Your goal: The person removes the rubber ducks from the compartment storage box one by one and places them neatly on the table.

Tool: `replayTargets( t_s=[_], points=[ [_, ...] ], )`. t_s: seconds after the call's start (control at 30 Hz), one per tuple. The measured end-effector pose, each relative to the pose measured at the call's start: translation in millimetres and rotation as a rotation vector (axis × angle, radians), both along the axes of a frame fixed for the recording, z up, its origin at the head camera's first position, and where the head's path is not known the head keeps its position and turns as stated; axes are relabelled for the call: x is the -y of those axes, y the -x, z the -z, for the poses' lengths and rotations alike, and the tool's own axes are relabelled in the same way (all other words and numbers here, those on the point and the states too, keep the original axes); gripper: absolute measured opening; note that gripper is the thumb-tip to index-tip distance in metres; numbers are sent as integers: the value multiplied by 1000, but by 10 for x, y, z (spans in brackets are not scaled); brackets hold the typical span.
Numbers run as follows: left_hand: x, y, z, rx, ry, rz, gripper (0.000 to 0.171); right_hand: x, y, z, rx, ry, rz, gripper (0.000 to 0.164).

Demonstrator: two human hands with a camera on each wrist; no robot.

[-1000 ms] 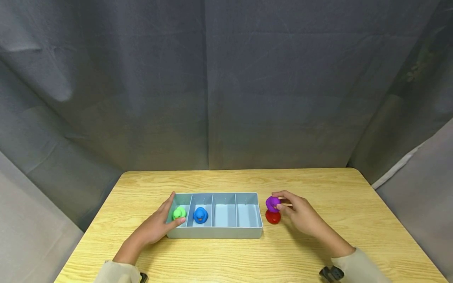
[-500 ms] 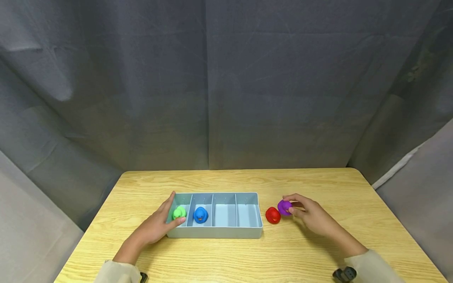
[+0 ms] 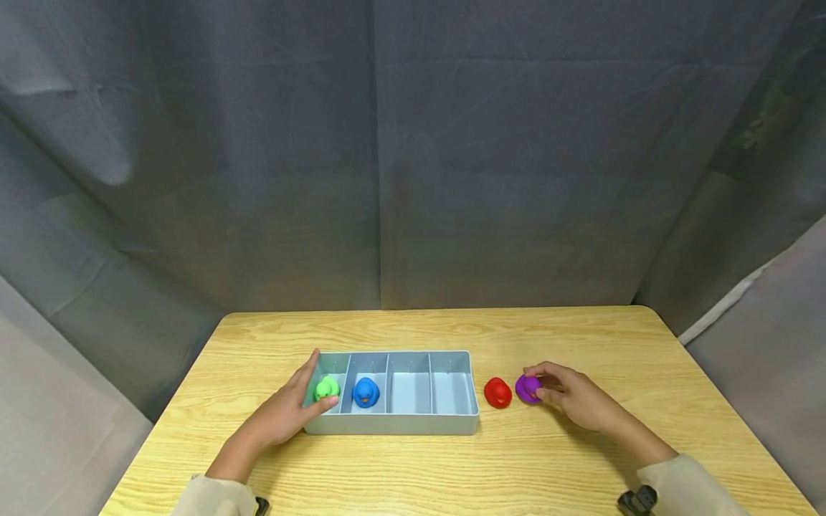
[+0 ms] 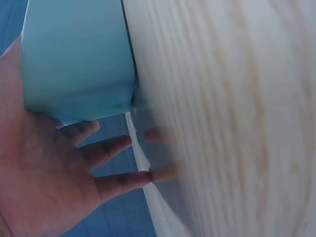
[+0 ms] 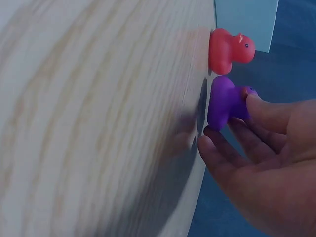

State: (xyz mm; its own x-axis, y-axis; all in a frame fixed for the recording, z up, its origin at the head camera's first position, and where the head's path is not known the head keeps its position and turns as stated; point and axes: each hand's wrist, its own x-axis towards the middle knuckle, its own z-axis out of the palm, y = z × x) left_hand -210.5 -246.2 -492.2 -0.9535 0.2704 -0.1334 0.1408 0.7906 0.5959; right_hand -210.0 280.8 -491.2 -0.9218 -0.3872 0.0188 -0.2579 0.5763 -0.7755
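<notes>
My left hand (image 3: 282,413) holds the left end of a grey-blue divided box (image 3: 391,424); its thumb lies over the front rim and a finger reaches the back left corner. In the left wrist view, several fingers extend past the box's end, close to the tabletop. A green rubber duck (image 3: 326,388) sits in the leftmost compartment, a blue rubber duck (image 3: 366,392) in the one beside it. Right of the box, my right hand (image 3: 576,398) pinches a purple rubber duck (image 5: 224,101) by its head, low at the tabletop. Just left of it stands a red rubber duck (image 5: 228,49).
The box's two right compartments (image 3: 410,393) show bare floors. A light wooden table (image 3: 413,473) carries everything, its far edge ending at a dark grey curtain (image 3: 413,179). Pale grey panels (image 3: 774,358) flank the table on both sides.
My right hand has moved right and down with the purple duck, from over the red duck to the tabletop at its right. The left hand and the box have stayed put.
</notes>
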Motion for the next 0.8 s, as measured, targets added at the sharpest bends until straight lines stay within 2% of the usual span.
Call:
replayTargets(
  t_s=[0.2,0.53,0.8],
  points=[
    [1,-2,5,1,0,-3,100,-38,1,15,38,12,-32,29],
    [4,-4,10,-5,7,-7,100,-51,-13,-10,29,27,-69,32],
    [6,-1,10,-3,0,-7,100,-29,23,-68,36,21,-18,36]
  ],
)
